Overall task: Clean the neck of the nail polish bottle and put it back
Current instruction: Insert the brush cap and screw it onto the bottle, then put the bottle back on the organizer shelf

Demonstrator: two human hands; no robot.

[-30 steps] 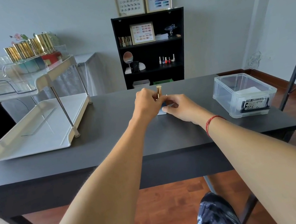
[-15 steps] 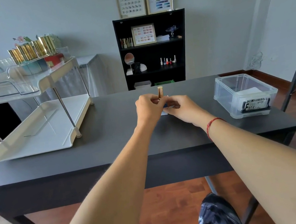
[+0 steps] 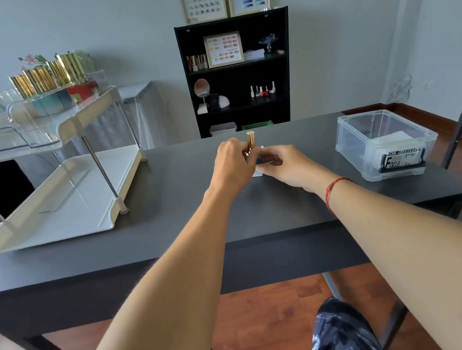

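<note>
A nail polish bottle stands at the middle of the dark table (image 3: pixel 190 229); only its tall gold cap (image 3: pixel 251 140) and a sliver of dark blue body show between my hands. My left hand (image 3: pixel 232 164) is closed around the cap's lower part. My right hand (image 3: pixel 281 164) pinches the bottle's body from the right, with a small white wipe (image 3: pixel 257 173) under its fingers. The bottle's neck is hidden.
A white two-tier rack (image 3: pixel 56 208) stands at the table's left, its top tier holding several gold-capped bottles (image 3: pixel 47 76). A clear plastic box (image 3: pixel 385 144) with a white packet sits at the right. A black bookshelf (image 3: pixel 238 74) stands behind the table.
Both hands stay on the bottle at the same spot; the fingers have shifted slightly around cap and body. Whether the cap has turned cannot be told.
</note>
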